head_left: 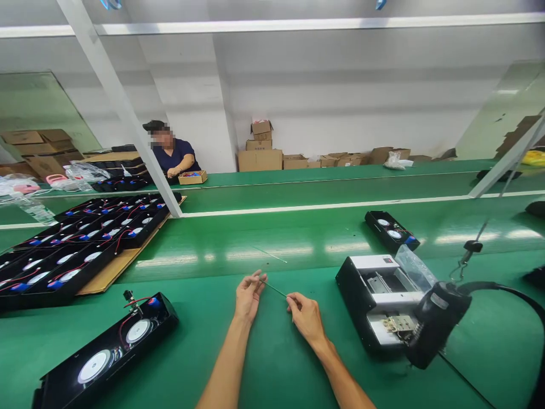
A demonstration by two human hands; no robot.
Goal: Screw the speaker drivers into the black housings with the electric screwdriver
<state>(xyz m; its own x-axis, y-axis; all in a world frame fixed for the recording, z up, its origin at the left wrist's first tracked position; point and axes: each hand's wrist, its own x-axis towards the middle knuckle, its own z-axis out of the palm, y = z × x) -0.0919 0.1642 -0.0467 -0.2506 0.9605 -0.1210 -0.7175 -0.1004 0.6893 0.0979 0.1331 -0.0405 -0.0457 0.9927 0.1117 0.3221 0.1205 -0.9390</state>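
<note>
A thin, pale green strand [276, 290] is stretched between my two hands, just above the green bench mat; I cannot make out what kind it is. My left hand [249, 296] pinches its far end, palm partly turned up. At the near end, my right hand [304, 315] grips it between thumb and index finger. A similar thin strand [271, 254] lies beyond on the shiny green surface. To the left sits a black housing [106, 352] with two round white discs and red wires. On the right stands a black and white machine [378, 301] with an open slot.
A black power tool [440, 318] hangs on a cable beside the machine. Rows of black housings [63, 255] rest on cardboard at left; another black housing [392, 232] lies at far right. A white post [123, 108] rises at left. Across the bench sits a person [176, 153].
</note>
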